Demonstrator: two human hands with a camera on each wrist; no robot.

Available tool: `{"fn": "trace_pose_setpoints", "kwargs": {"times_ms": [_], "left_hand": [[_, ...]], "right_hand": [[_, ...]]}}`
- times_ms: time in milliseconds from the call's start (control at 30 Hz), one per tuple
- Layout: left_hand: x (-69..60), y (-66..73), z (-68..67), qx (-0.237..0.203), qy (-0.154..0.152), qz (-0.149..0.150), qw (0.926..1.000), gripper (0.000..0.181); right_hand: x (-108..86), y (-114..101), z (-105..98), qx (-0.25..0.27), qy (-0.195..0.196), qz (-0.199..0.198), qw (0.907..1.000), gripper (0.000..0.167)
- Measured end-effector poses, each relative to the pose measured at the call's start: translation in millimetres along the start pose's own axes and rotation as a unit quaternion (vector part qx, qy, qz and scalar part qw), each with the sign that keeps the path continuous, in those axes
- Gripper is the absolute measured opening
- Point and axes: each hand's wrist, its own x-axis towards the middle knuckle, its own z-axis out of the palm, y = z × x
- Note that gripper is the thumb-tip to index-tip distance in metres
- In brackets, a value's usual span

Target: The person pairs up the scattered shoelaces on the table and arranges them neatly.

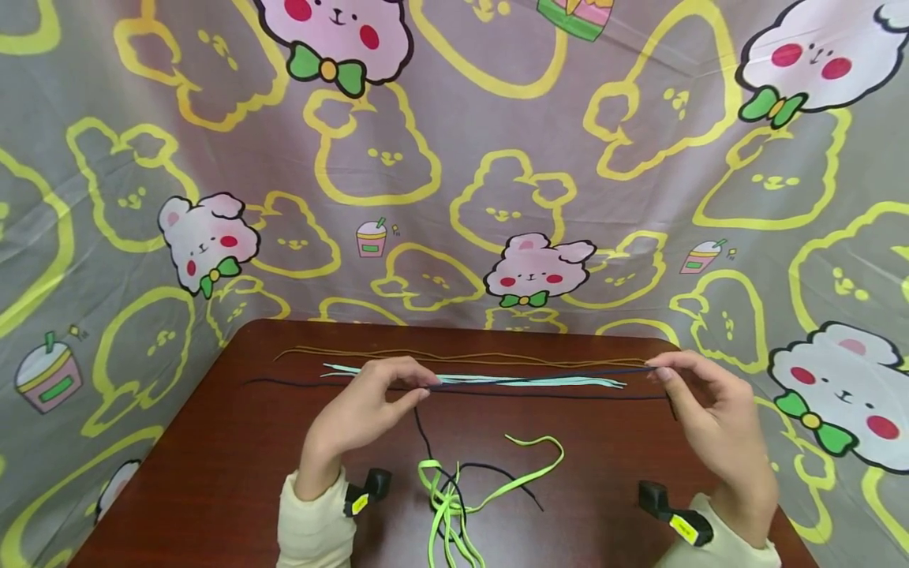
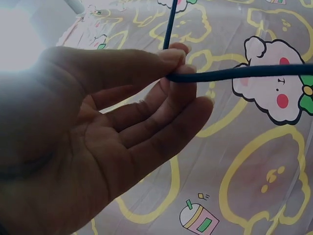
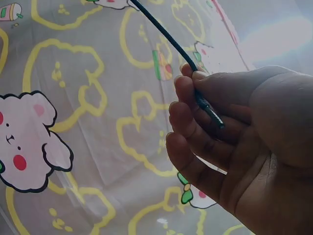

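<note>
A thin dark blue shoelace (image 2: 244,72) runs taut between the two hands over the table. My left hand (image 1: 369,406) pinches it between thumb and fingertips, and a loose part hangs from there towards the green laces. On the right, my right hand (image 1: 717,418) pinches it near one end; the tipped end (image 3: 215,118) sticks out inside the palm in the right wrist view. Just behind the held lace lie mint-green laces (image 1: 547,382), stretched out sideways. Another dark strand (image 1: 568,396) lies straight along the table close to them.
Brown laces (image 1: 419,356) lie lengthwise near the back edge of the dark wooden table (image 1: 213,457). A tangle of lime-green laces (image 1: 450,509), crossed by dark lace, is at the front middle. A patterned cloth (image 1: 440,134) hangs around the table.
</note>
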Motion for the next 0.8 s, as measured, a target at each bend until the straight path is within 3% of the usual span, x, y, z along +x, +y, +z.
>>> {"fn": "trace_pose_setpoints", "kwargs": {"times_ms": [133,233,467,600,800], "left_hand": [[0.2,-0.5,-0.3,0.008,-0.010,-0.002,0.9999,0.018],[-1.0,-1.3,-1.3,0.015,-0.008,0.002,0.9999,0.017],[-5.8,-1.5,-4.7,0.010,-0.003,0.017,0.9998,0.018],[-7.6,-3.9,-6.6,0.009,-0.007,0.015,0.9998,0.019],[-16.5,-7.1,-16.5,0.002,-0.032,0.004,0.9995,0.018]], "right_hand": [[-0.1,3.6,-2.8,0.021,0.042,-0.025,0.9986,0.015],[2.3,6.1,-0.7,0.050,0.095,-0.046,0.9932,0.011],[6.5,11.4,-0.9,0.064,0.200,-0.038,0.9771,0.012],[8.0,13.5,-5.7,0.024,0.209,-0.015,0.9775,0.014],[10.2,19.8,-16.5,-0.047,0.172,-0.011,0.9839,0.013]]}}
